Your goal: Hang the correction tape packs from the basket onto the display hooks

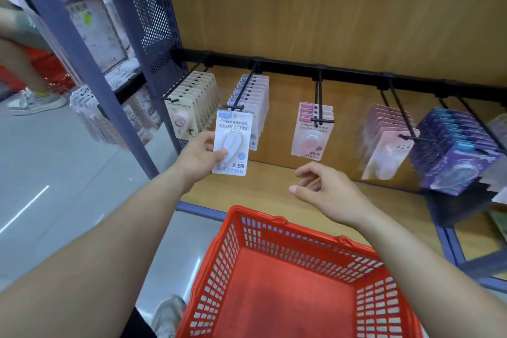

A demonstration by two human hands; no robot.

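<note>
My left hand (201, 155) pinches a pale blue correction tape pack (233, 143) by its lower left side. The pack's top sits right at the tip of the second display hook (241, 96), in front of a row of matching blue packs (253, 93). My right hand (326, 192) hovers above the red basket (236, 244), fingers loosely curled, holding nothing. No packs show on the basket's visible floor. Other hooks carry beige packs (192, 107), pink packs (312, 132), lighter pink packs (386, 140) and purple packs (455, 151).
A black rail (351, 74) on the wooden back panel carries the hooks above a wooden shelf (263, 186). A perforated grey upright (153, 35) stands at the left. Another person's legs and shoes (35, 101) are at the far left on the aisle floor.
</note>
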